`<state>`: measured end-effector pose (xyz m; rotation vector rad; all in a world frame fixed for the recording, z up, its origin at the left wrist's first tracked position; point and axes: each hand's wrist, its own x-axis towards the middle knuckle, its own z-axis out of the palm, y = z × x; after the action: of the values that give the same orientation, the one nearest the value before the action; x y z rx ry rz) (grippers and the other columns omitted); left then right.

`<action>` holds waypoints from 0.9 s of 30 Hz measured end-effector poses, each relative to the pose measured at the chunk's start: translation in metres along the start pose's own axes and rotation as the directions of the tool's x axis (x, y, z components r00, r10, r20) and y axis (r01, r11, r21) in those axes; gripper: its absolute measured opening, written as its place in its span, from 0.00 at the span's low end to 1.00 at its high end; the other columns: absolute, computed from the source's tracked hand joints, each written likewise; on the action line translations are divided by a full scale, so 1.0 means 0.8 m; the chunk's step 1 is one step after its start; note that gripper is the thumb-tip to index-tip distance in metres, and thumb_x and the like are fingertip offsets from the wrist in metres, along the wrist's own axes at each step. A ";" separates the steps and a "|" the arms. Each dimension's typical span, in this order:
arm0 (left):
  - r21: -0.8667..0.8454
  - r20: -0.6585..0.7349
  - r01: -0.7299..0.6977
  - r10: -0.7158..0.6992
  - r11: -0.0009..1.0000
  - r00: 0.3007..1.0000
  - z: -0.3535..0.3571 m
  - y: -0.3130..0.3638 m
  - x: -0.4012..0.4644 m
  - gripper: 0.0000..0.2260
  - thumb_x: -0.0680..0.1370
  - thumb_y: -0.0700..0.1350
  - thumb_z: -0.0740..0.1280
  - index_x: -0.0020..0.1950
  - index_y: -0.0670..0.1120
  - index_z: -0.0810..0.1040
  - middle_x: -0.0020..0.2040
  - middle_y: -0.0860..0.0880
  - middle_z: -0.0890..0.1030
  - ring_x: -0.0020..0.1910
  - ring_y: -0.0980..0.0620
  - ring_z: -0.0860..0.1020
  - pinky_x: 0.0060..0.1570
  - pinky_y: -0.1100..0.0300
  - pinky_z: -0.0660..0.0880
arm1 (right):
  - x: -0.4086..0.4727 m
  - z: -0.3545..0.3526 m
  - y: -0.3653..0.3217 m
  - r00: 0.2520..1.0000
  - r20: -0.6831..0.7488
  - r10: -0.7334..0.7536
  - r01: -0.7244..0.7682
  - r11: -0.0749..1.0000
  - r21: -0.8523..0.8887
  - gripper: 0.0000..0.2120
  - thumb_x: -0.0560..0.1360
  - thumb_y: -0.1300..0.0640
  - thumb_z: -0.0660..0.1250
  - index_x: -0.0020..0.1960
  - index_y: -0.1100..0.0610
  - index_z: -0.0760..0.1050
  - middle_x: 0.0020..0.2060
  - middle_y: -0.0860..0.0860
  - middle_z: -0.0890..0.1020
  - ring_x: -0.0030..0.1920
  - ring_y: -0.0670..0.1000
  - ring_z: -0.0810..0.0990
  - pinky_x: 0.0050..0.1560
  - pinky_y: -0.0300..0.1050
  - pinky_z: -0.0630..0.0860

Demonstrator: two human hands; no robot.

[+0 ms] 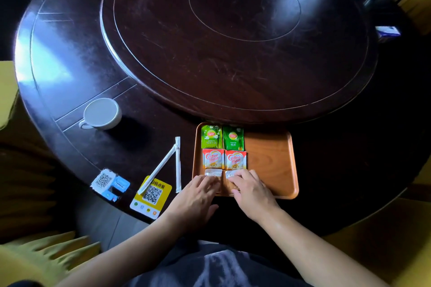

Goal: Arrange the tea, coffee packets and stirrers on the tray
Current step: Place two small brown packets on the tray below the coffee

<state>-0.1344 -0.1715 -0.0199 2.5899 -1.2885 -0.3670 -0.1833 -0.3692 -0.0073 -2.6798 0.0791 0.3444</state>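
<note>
An orange wooden tray (270, 158) lies on the dark round table. In its left half, two green tea packets (211, 137) (233, 138) sit side by side at the back. Two red-and-white creamer packets (213, 158) (235, 159) lie just below them. At the tray's front edge are two silver-topped packets. My left hand (200, 191) rests its fingertips on the left one (213, 172); my right hand (249, 190) covers most of the right one (231, 173). Two white wrapped stirrers (178, 163) (157, 170) lie on the table left of the tray, touching at their far ends.
A white cup (101, 113) stands on the table to the left. Two QR-code stickers (151, 196) (109, 184) sit at the table's near edge. A raised turntable (233, 37) fills the table's middle. Yellow-green chairs (46, 256) flank me.
</note>
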 end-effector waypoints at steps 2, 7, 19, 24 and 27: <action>0.008 -0.008 0.005 -0.005 1.000 1.000 0.003 0.001 0.000 0.29 0.76 0.59 0.59 0.71 0.44 0.72 0.67 0.45 0.75 0.64 0.44 0.73 0.66 0.50 0.73 | 0.002 -0.001 -0.001 1.000 0.001 0.010 -0.010 1.000 0.001 0.16 0.76 0.58 0.68 0.63 0.53 0.76 0.58 0.49 0.76 0.58 0.54 0.72 0.56 0.54 0.77; 0.004 -0.017 0.005 -0.005 1.000 1.000 0.004 0.001 0.000 0.30 0.75 0.60 0.60 0.71 0.44 0.72 0.67 0.44 0.75 0.65 0.44 0.73 0.66 0.49 0.73 | 0.007 0.000 -0.005 1.000 -0.012 0.029 -0.029 0.999 0.014 0.15 0.76 0.57 0.69 0.63 0.53 0.77 0.58 0.49 0.76 0.58 0.54 0.72 0.56 0.54 0.77; -0.074 -0.011 0.026 -0.027 0.997 1.000 -0.010 -0.009 0.007 0.22 0.75 0.58 0.60 0.65 0.49 0.73 0.62 0.48 0.75 0.60 0.48 0.73 0.62 0.52 0.74 | 0.012 -0.010 -0.015 0.997 0.032 0.067 -0.066 0.998 -0.019 0.14 0.77 0.53 0.67 0.62 0.51 0.75 0.57 0.49 0.75 0.59 0.52 0.73 0.55 0.51 0.76; -0.167 -0.050 0.173 -0.183 0.971 0.982 -0.031 -0.037 0.005 0.16 0.76 0.58 0.61 0.54 0.50 0.79 0.50 0.51 0.79 0.48 0.49 0.76 0.46 0.52 0.78 | 0.026 -0.022 -0.036 0.993 0.057 0.104 -0.106 0.994 0.017 0.13 0.77 0.49 0.67 0.59 0.52 0.76 0.53 0.50 0.78 0.55 0.54 0.77 0.49 0.49 0.74; -0.237 -0.063 0.323 -0.347 0.916 0.936 -0.045 -0.064 -0.004 0.13 0.76 0.58 0.64 0.53 0.52 0.80 0.49 0.53 0.79 0.50 0.51 0.77 0.48 0.55 0.77 | 0.042 -0.030 -0.057 0.990 0.093 0.104 -0.112 0.991 0.079 0.12 0.76 0.47 0.66 0.57 0.51 0.77 0.51 0.49 0.80 0.51 0.53 0.79 0.45 0.46 0.74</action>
<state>-0.0864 -0.1352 -0.0012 2.5899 -0.7172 -0.4027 -0.1402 -0.3385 0.0235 -2.5789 0.2083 0.4826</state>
